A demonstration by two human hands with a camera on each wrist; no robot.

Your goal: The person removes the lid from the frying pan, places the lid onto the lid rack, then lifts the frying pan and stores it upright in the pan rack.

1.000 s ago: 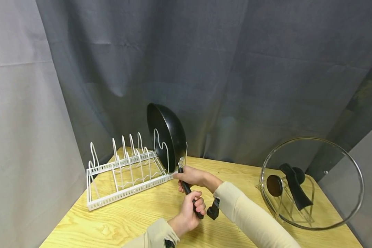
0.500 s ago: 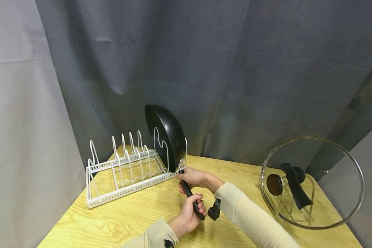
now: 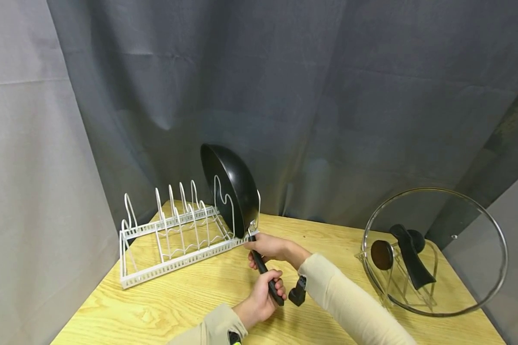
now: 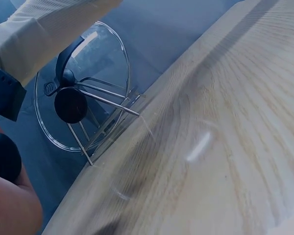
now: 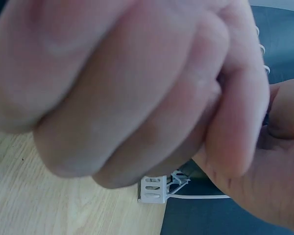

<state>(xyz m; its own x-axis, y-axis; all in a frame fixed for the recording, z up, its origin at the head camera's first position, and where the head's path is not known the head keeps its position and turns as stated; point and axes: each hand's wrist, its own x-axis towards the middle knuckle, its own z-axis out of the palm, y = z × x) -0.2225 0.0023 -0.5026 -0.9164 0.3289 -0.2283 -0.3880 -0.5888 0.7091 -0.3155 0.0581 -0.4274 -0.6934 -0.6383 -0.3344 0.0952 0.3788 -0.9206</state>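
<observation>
A black wok (image 3: 239,187) stands on edge in the right end slot of a white wire rack (image 3: 177,261), tilted a little to the left between the dividers. Its black handle (image 3: 259,261) slants down toward me. My right hand (image 3: 269,247) grips the handle close to the metal joint, just in front of the rack's rail. Lower down, my left hand (image 3: 261,297) wraps round the handle's end. In the left wrist view the round butt of the handle (image 4: 4,157) pokes out of the fist. Curled right-hand fingers (image 5: 122,93) fill much of the right wrist view.
At the right a glass lid (image 3: 433,253) with a black knob leans in a small wire stand (image 3: 388,287). The wooden table (image 3: 147,311) ends at a dark curtain (image 3: 285,96) behind, with a light grey curtain (image 3: 39,191) on the left. Several slots remain between the rack's left dividers.
The wok's top has leaned slightly to the left, and the right hand has shifted a touch to the right. Both hands keep their hold on the handle.
</observation>
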